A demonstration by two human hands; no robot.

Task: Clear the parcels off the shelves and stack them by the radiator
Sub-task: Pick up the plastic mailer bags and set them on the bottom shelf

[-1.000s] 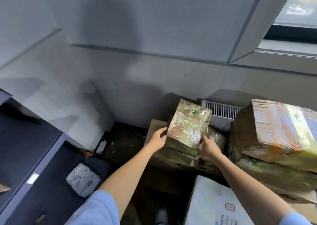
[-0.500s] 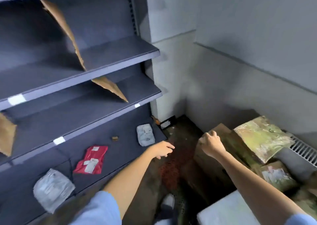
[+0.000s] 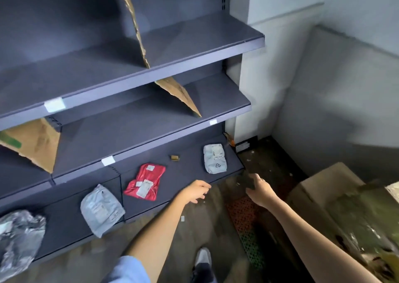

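On the bottom shelf of the dark grey rack lie several soft parcels: a red bag, a small white bag near the right end, a grey bag hanging over the front edge, and a crumpled silver bag at far left. My left hand hovers empty over the shelf's front edge, just right of the red bag, fingers relaxed. My right hand is stretched out empty above the floor, below the white bag. A brown box of the stack sits at right.
The two upper shelves hold only torn cardboard dividers. A tiny brown scrap lies on the bottom shelf. An orange and green mat covers the dirty floor. My shoe stands near the bottom. Grey walls close the corner.
Both hands let go of the taped parcel on the stack by the radiator. My view swung left to the shelves, and both empty hands moved towards the bottom shelf.
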